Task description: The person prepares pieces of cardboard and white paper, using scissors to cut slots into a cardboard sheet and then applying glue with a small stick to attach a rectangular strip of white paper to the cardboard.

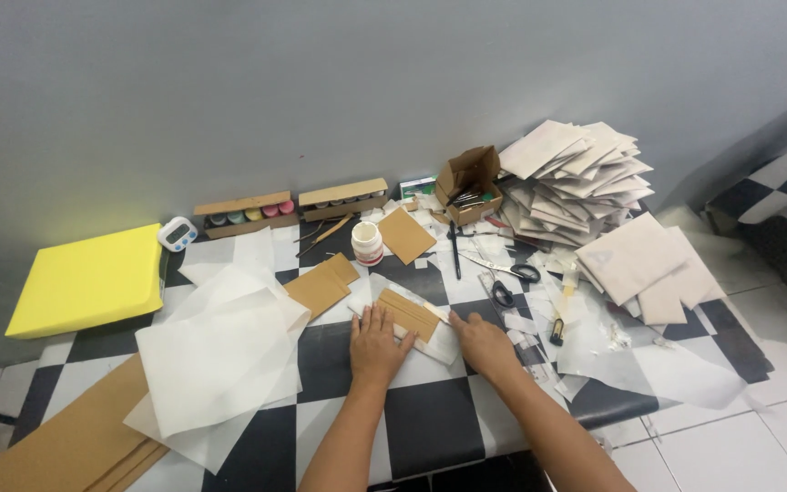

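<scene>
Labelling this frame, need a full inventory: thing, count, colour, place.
flat brown cardboard piece on white paper: one, under both hands
yellow foam pad: one, far left
white translucent paper sheets: several, left of hands
small white jar: one, centre back
black-handled scissors: one, right of centre
stack of pale envelopes: many, back right
long cardboard trays of small pots: two, by wall
left hand: pressing cardboard
right hand: at cardboard's right edge

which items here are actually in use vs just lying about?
In hand:
- left hand, flat on the brown cardboard piece on white paper
- right hand, at the piece's right edge

Lying about:
- black-handled scissors
- small white jar
- yellow foam block
- stack of white folded envelopes
- loose white paper sheets
- small white digital timer
</scene>
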